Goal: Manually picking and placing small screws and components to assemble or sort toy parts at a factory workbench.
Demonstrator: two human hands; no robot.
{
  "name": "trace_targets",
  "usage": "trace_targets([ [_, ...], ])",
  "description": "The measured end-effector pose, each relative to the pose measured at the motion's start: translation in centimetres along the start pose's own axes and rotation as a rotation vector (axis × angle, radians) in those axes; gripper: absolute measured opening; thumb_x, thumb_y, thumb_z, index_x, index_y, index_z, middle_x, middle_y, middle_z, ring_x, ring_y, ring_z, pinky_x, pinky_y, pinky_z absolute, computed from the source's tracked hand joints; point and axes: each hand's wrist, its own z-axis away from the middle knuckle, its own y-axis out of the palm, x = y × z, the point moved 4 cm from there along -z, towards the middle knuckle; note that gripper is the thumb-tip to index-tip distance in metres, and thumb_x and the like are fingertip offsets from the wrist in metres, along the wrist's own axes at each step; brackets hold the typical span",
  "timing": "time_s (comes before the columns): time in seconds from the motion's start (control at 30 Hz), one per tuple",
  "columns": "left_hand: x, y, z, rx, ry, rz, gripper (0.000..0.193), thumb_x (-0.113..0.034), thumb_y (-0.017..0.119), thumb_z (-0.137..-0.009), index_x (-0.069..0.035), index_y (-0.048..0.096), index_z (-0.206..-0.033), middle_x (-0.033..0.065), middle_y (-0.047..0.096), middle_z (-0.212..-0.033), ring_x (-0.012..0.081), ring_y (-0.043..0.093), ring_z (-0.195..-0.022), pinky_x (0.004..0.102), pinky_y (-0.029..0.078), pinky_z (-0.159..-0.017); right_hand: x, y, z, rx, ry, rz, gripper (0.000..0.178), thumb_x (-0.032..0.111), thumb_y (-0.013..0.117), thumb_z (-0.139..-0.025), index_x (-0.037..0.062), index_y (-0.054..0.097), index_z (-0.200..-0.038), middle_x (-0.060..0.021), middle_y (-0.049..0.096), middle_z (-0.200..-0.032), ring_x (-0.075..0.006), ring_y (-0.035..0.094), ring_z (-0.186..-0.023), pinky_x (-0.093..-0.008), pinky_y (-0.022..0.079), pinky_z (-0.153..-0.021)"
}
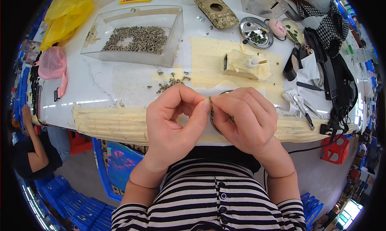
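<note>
Thumb and forefinger of my left hand are pinched together, meeting the pinched fingertips of my right hand just above the front of the table. Between the tips shows a speck of a small part, too tiny to name. Under my right hand lies a round metal dish with small pieces in it, mostly covered by the fingers. A loose heap of small grey-brown parts lies just beyond my left hand. Farther back, a clear plastic box holds a large pile of similar parts.
Masking tape covers the table's front edge. A taped block, a camouflage model tank hull and a metal dish of dark green bits stand behind. Tweezers lie right; a pink mesh bag left. Another person's arm is far left.
</note>
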Motion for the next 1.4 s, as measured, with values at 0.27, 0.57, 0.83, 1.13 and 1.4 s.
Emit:
trace_targets([
  [0.27, -0.1, -0.5, -0.1, 0.012, -0.053, 0.025, 0.005, 0.004, 0.067, -0.089, 0.005, 0.068, -0.094, 0.0020, 0.068, -0.085, 0.0046, 0.060, -0.074, 0.0189, 0.049, -0.070, -0.1, 0.1, 0.3, 0.019, -0.059, 0.061, 0.029, 0.006, 0.069, -0.064, -0.0024, 0.067, -0.092, -0.0083, 0.065, -0.081, -0.0224, 0.064, -0.066, -0.0291, 0.051, -0.055],
  [0.57, -0.3, -0.4, -0.1, -0.028, 0.337, -0.338, 0.006, 0.005, 0.069, -0.084, 0.003, 0.067, -0.089, 0.0039, 0.064, -0.076, 0.0076, 0.059, -0.068, 0.0210, 0.048, -0.063, -0.2, 0.2, 0.2, 0.001, -0.043, 0.004, 0.028, 0.000, 0.071, -0.066, -0.0031, 0.066, -0.093, -0.0089, 0.064, -0.078, -0.0229, 0.063, -0.064, -0.0304, 0.051, -0.054],
  [0.83, 0.1, 0.0, 0.3, -0.066, 0.333, -0.281, 0.006, 0.004, 0.069, -0.083, 0.000, 0.065, -0.083, 0.0032, 0.062, -0.074, 0.0077, 0.056, -0.062, 0.0219, 0.045, -0.058, 0.0, 0.1, 0.0, 0.012, 0.009, -0.023, 0.024, -0.003, 0.072, -0.065, -0.0020, 0.065, -0.088, -0.0083, 0.062, -0.075, -0.0232, 0.062, -0.062, -0.0314, 0.051, -0.053],
  [1.13, 0.2, 0.0, 0.4, -0.008, 0.068, 0.007, 0.003, 0.003, 0.065, -0.088, 0.001, 0.064, -0.086, 0.0004, 0.062, -0.080, 0.0043, 0.054, -0.070, 0.0200, 0.044, -0.064, 0.3, -0.1, -0.1, -0.017, -0.027, 0.009, 0.024, -0.004, 0.072, -0.066, -0.0017, 0.065, -0.090, -0.0075, 0.064, -0.078, -0.0225, 0.063, -0.063, -0.0307, 0.053, -0.056],
  [1.4, -0.2, -0.6, -0.1, 0.062, -0.025, -0.025, 0.006, 0.001, 0.063, -0.090, 0.000, 0.061, -0.084, -0.0026, 0.059, -0.076, 0.0025, 0.049, -0.069, 0.0186, 0.041, -0.064, 0.0, 0.3, 0.1, 0.020, -0.021, -0.042, 0.028, -0.004, 0.073, -0.066, -0.0021, 0.065, -0.092, -0.0077, 0.065, -0.079, -0.0228, 0.064, -0.065, -0.0312, 0.054, -0.056],
])
